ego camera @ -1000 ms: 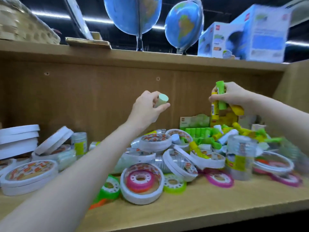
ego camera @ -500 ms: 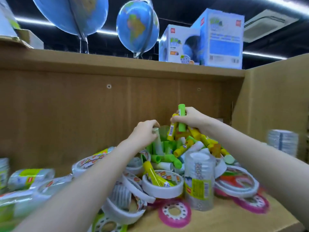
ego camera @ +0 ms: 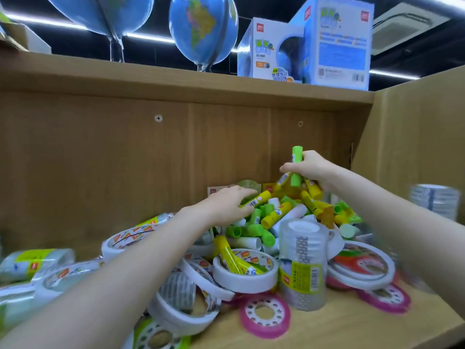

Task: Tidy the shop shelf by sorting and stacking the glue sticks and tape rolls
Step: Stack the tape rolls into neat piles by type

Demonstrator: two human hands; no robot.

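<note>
2 hands work over a mixed heap at the back of the shelf (ego camera: 352, 331). The right hand (ego camera: 310, 168) is clenched around a fistful of glue sticks: 1 green glue stick (ego camera: 296, 167) stands upright through the fist, and yellow ones fan out beneath it. The left hand (ego camera: 227, 205) reaches into the pile of glue sticks (ego camera: 271, 217) just below and left of the right hand, its fingers closing on a yellow glue stick (ego camera: 259, 199); whether the pinch is complete I cannot tell, since the hand covers the contact.

Nearer the body than both hands lie the tape rolls: a white tape roll (ego camera: 245, 270) flat with another yellow stick resting across it, a wrapped stack of clear tape (ego camera: 303, 263) standing upright under the right forearm, and pink rolls (ego camera: 264, 314) flat on the board.

Judging by this, the step in hand is gathering glue sticks out of the jumble, and sorting is far from finished, for sticks and rolls are thoroughly mixed. The next move calls for lifting the yellow stick free without dragging its neighbours down, then passing it to the bundle or setting it aside. The right fist looks full, so adding more could spill it.
</note>
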